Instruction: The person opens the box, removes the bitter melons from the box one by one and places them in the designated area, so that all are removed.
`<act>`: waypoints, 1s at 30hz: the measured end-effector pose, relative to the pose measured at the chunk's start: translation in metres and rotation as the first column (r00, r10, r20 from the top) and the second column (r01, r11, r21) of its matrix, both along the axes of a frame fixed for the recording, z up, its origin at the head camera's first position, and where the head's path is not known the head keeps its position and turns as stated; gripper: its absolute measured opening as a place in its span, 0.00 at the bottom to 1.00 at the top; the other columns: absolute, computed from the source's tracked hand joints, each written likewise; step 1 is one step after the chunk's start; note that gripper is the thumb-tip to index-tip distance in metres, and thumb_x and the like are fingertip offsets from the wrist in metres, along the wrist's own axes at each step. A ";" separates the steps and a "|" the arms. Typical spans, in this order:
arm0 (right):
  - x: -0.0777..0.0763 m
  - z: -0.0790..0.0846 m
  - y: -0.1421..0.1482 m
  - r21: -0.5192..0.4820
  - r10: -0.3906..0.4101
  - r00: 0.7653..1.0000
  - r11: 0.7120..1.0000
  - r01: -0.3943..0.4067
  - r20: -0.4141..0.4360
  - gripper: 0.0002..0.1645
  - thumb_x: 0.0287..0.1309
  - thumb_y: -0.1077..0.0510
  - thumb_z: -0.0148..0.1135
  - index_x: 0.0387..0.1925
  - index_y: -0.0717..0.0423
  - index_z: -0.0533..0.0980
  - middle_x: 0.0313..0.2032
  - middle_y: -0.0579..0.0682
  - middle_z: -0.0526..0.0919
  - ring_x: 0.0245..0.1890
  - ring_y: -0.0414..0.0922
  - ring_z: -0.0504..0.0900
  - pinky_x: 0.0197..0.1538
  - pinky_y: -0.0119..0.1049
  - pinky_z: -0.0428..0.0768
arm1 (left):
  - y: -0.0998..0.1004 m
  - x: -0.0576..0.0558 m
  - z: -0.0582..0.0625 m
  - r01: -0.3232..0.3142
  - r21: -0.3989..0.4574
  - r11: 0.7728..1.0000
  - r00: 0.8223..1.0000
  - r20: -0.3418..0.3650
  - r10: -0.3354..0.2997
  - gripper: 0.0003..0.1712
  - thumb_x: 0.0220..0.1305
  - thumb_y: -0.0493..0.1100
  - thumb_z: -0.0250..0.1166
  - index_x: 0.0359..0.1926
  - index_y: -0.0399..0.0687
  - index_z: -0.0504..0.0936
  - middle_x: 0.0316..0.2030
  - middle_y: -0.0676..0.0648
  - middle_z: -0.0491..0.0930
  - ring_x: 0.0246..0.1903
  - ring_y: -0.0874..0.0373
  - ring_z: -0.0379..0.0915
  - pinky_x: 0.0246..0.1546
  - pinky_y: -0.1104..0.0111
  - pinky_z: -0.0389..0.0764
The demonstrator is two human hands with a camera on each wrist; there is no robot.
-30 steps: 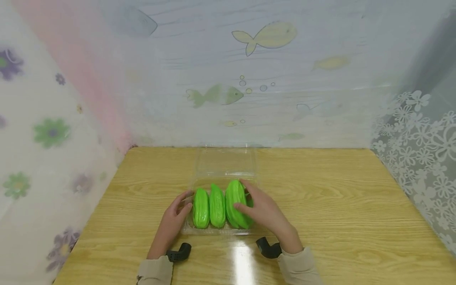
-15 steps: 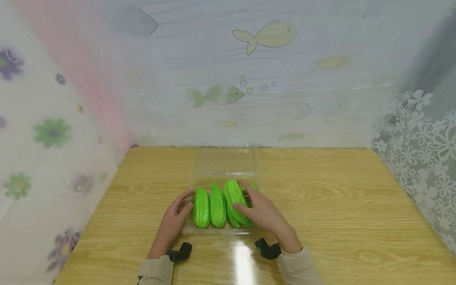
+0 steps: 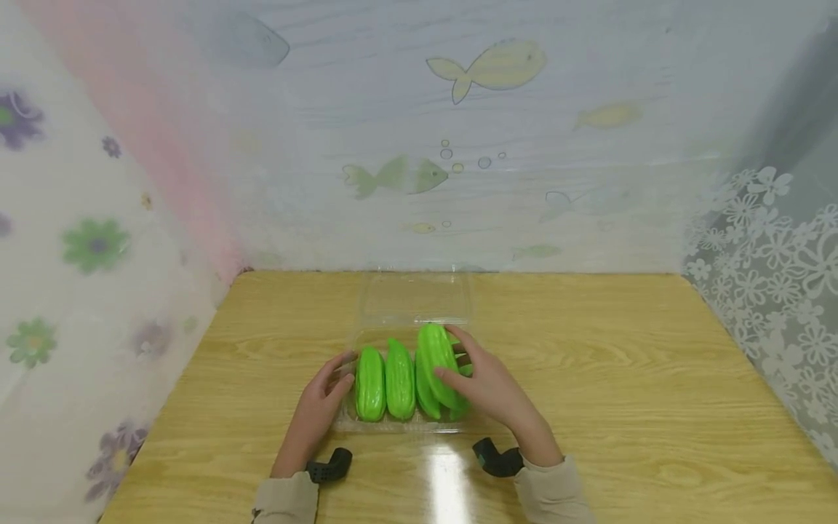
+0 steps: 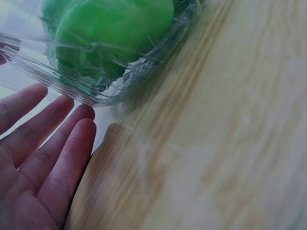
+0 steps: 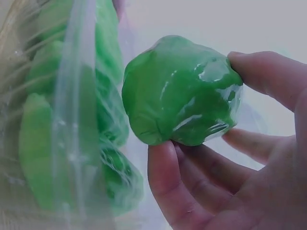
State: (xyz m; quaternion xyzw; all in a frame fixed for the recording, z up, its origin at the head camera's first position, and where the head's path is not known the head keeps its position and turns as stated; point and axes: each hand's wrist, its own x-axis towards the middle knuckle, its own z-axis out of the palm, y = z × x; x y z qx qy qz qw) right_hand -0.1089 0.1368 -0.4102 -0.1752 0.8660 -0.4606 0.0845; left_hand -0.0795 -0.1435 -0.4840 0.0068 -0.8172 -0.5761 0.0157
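Note:
A clear plastic clamshell box on the table has its lid folded back. Inside, a glossy green ridged gourd lies at the left, with another ridged gourd beside it; more green shows at the right, partly hidden. My right hand grips one such gourd between thumb and fingers, tilted over the box's right part. In the right wrist view its rounded end is seen apart from the box. My left hand rests at the box's left side, fingers extended along the plastic wall.
The wooden table reaches back to a wall sheet printed with fish. A flowered sheet borders the left and a lacy one the right. Black wrist mounts sit at both cuffs.
The gourd in my right hand has risen slightly and its far end has swung a little left, then right. My right hand has shifted slightly rightward. The left hand and box stay put.

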 end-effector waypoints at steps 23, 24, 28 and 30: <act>-0.009 0.011 0.045 -0.027 -0.140 0.989 0.990 0.142 0.044 0.40 0.52 0.35 0.55 0.64 0.29 0.50 0.52 0.50 0.71 0.49 0.47 0.72 0.41 0.43 0.75 | 0.001 0.000 0.000 -0.002 -0.010 1.000 1.000 -0.008 0.002 0.22 0.64 0.54 0.52 0.59 0.66 0.65 0.58 0.60 0.64 0.58 0.56 0.60 0.56 0.54 0.62; -0.009 0.011 0.047 -0.027 -0.145 0.988 0.989 0.146 0.048 0.40 0.52 0.35 0.55 0.64 0.29 0.50 0.52 0.50 0.71 0.49 0.47 0.72 0.41 0.43 0.75 | 0.001 0.000 0.000 -0.002 -0.010 1.000 1.000 -0.009 0.002 0.22 0.64 0.54 0.52 0.59 0.66 0.65 0.58 0.60 0.64 0.58 0.56 0.60 0.56 0.54 0.62; -0.012 0.010 0.056 -0.025 -0.166 0.984 0.985 0.168 0.060 0.41 0.52 0.35 0.55 0.64 0.29 0.49 0.53 0.51 0.70 0.50 0.48 0.72 0.42 0.44 0.74 | 0.001 0.000 0.000 -0.001 -0.014 1.000 1.000 -0.008 0.001 0.22 0.64 0.55 0.52 0.59 0.68 0.65 0.58 0.60 0.64 0.58 0.56 0.60 0.56 0.54 0.62; -0.015 0.005 0.061 -0.040 -0.171 0.982 0.984 0.174 0.079 0.42 0.50 0.33 0.55 0.64 0.28 0.49 0.54 0.52 0.69 0.50 0.49 0.71 0.41 0.44 0.76 | 0.001 0.000 0.000 0.000 -0.015 1.000 1.000 -0.009 0.000 0.21 0.64 0.54 0.52 0.59 0.68 0.65 0.58 0.60 0.64 0.58 0.56 0.60 0.56 0.54 0.62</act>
